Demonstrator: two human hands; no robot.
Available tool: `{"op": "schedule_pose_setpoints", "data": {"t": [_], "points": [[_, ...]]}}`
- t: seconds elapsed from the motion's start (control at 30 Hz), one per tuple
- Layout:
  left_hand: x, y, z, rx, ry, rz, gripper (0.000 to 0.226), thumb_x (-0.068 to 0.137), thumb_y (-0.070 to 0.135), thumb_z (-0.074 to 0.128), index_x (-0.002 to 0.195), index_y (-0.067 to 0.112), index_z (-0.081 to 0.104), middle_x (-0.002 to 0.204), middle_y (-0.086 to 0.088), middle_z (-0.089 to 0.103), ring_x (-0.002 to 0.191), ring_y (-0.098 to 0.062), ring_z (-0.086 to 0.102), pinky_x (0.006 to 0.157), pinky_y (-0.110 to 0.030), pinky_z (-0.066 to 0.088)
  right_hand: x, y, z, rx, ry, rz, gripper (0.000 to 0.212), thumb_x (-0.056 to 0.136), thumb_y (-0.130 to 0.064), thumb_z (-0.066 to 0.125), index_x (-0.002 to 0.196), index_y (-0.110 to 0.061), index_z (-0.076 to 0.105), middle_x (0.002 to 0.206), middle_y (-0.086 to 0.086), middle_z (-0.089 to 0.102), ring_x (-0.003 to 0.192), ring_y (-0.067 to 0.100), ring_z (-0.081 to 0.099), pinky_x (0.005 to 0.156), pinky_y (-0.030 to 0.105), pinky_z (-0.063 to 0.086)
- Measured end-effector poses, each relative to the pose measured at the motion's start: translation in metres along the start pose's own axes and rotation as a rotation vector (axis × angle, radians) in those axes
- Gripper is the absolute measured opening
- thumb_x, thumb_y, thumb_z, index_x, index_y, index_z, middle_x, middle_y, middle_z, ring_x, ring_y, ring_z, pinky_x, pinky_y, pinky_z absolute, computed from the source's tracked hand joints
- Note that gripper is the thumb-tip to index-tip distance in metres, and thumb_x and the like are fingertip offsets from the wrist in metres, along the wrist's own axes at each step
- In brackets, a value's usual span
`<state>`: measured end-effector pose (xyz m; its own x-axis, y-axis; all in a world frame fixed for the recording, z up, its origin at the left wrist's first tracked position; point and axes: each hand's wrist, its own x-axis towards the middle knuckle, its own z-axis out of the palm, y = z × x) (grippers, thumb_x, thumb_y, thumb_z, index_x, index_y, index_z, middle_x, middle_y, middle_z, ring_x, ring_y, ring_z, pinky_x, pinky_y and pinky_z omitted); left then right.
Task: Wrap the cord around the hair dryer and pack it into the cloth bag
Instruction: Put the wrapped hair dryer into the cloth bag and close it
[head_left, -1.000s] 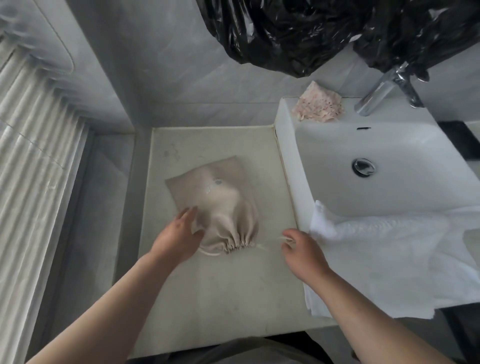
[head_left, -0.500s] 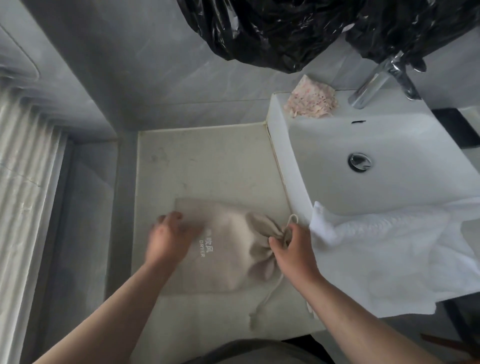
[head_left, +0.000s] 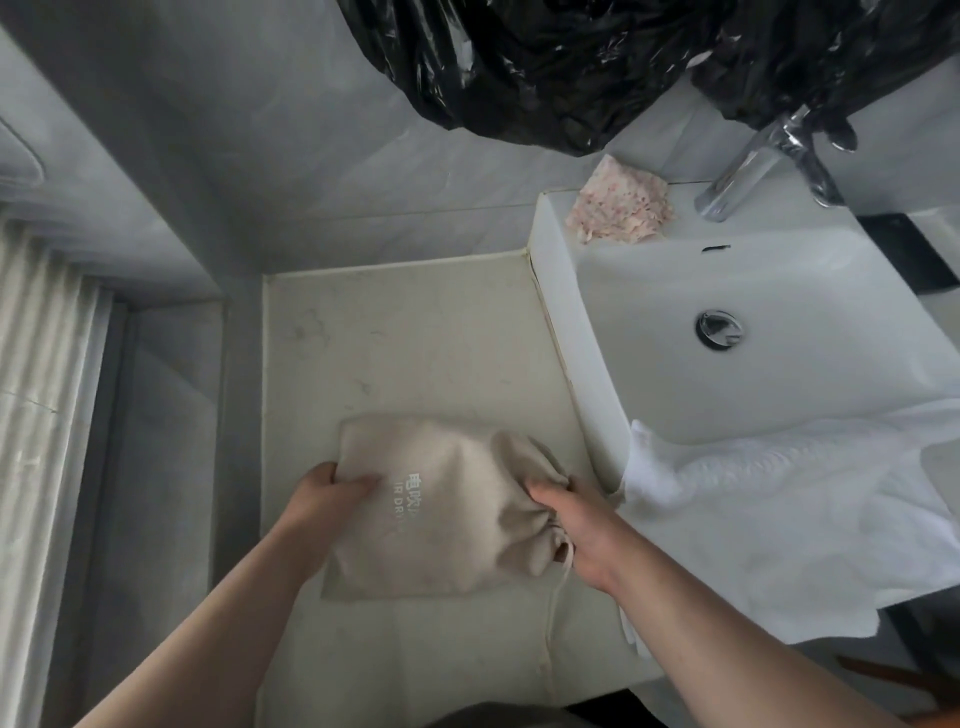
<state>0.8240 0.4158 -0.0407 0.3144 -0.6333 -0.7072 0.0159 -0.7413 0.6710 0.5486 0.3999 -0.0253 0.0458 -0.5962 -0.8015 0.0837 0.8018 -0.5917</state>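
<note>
Printed in white on the face of the beige drawstring cloth bag (head_left: 447, 512) are Chinese characters, partly creased, above Latin letters reading "IR DR"; the rest of the line is hidden by a fold and by the left hand. The bag lies on its side on the pale stone tabletop (head_left: 405, 343), bulging, with its gathered mouth turned toward the sink. Its contents are not visible; no hair dryer or cord can be seen.

The left hand (head_left: 324, 493) has its fingers curled onto the closed bottom corner of the bag, pinching the fabric. The right hand (head_left: 576, 525) is closed around the cinched neck of the bag. A thin off-white drawstring (head_left: 553, 613) trails from the neck down over the tabletop.

Just beside the bag stands a white rectangular ceramic sink (head_left: 779, 291), its basin dry with a chrome drain. A white terry towel (head_left: 769, 525) hangs over its near rim. A crumpled pink-speckled cloth (head_left: 621, 210) sits on the rear ledge near the chrome faucet (head_left: 748, 166). A glossy black plastic bag (head_left: 545, 67) hangs above
</note>
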Motion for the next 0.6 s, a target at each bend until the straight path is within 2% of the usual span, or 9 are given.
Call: {"op": "schedule_pose_setpoints", "data": {"t": [0.07,0.13,0.2,0.3,0.37,0.47,0.5,0.53,0.6], "points": [[-0.009,0.007,-0.003,-0.070,-0.006,0.042,0.028,0.076,0.016,0.080,0.098,0.003,0.068,0.094,-0.024,0.073,0.082,-0.038,0.071,0.077,-0.058,0.058,-0.004,-0.002,-0.003,-0.012,-0.003,-0.038,0.037,0.079,-0.022,0.076,0.113,-0.017,0.063,0.105,0.015,0.075,0.093,0.035,0.072,0.078,0.053,0.059],[-0.018,0.013,-0.006,-0.195,-0.017,0.063,0.024,0.082,0.011,0.075,0.101,0.000,0.067,0.098,-0.027,0.072,0.080,-0.037,0.070,0.077,-0.057,0.058,-0.011,-0.005,-0.008,-0.018,-0.013,-0.080,0.046,0.069,-0.026,0.080,0.113,-0.020,0.066,0.104,0.012,0.076,0.095,0.034,0.072,0.087,0.060,0.055],[-0.030,0.022,-0.010,-0.290,-0.046,0.087,0.024,0.086,0.009,0.070,0.106,-0.003,0.066,0.098,-0.026,0.071,0.079,-0.035,0.069,0.074,-0.050,0.059,-0.019,-0.007,-0.014,-0.012,-0.017,-0.126,0.052,0.063,-0.028,0.079,0.113,-0.020,0.068,0.104,0.012,0.076,0.098,0.036,0.071,0.091,0.063,0.048],[-0.052,0.035,-0.011,-0.327,-0.095,0.163,0.026,0.089,0.008,0.065,0.110,-0.007,0.064,0.099,-0.025,0.071,0.079,-0.033,0.070,0.071,-0.044,0.061,-0.041,-0.009,-0.025,0.041,-0.077,-0.167,0.035,0.079,-0.015,0.072,0.114,-0.012,0.068,0.105,0.015,0.075,0.098,0.033,0.072,0.083,0.048,0.057],[-0.071,0.043,-0.005,-0.346,-0.117,0.211,0.026,0.090,0.009,0.064,0.110,-0.007,0.064,0.101,-0.025,0.071,0.082,-0.034,0.071,0.074,-0.044,0.061,-0.061,-0.010,-0.037,0.084,-0.136,-0.176,0.027,0.087,-0.011,0.065,0.113,-0.007,0.068,0.105,0.017,0.075,0.096,0.032,0.072,0.078,0.040,0.056],[-0.104,0.052,0.013,-0.365,-0.156,0.268,0.021,0.091,0.008,0.061,0.106,-0.006,0.066,0.096,-0.022,0.074,0.079,-0.030,0.073,0.065,-0.037,0.062,-0.089,-0.007,-0.066,0.140,-0.185,-0.213,0.033,0.083,-0.020,0.070,0.113,-0.009,0.069,0.110,0.020,0.073,0.100,0.035,0.070,0.086,0.049,0.054],[-0.116,0.054,0.023,-0.369,-0.175,0.279,0.018,0.092,0.008,0.060,0.104,-0.005,0.066,0.094,-0.020,0.074,0.077,-0.029,0.073,0.063,-0.035,0.061,-0.099,-0.006,-0.079,0.160,-0.192,-0.221,0.036,0.081,-0.022,0.072,0.113,-0.008,0.069,0.107,0.019,0.073,0.097,0.034,0.071,0.084,0.048,0.055],[-0.128,0.056,0.035,-0.370,-0.194,0.288,0.017,0.092,0.008,0.060,0.102,-0.004,0.067,0.092,-0.020,0.075,0.075,-0.028,0.074,0.062,-0.034,0.061,-0.111,-0.004,-0.092,0.185,-0.199,-0.227,0.037,0.079,-0.024,0.072,0.112,-0.007,0.069,0.100,0.016,0.075,0.088,0.030,0.073,0.072,0.038,0.058],[-0.153,0.057,0.063,-0.349,-0.231,0.292,0.014,0.091,0.007,0.060,0.099,-0.003,0.067,0.089,-0.020,0.075,0.072,-0.028,0.074,0.060,-0.034,0.061,-0.133,0.005,-0.121,0.276,-0.205,-0.225,0.040,0.076,-0.024,0.068,0.111,-0.006,0.066,0.086,0.010,0.076,0.072,0.020,0.074,0.051,0.026,0.053]]}}
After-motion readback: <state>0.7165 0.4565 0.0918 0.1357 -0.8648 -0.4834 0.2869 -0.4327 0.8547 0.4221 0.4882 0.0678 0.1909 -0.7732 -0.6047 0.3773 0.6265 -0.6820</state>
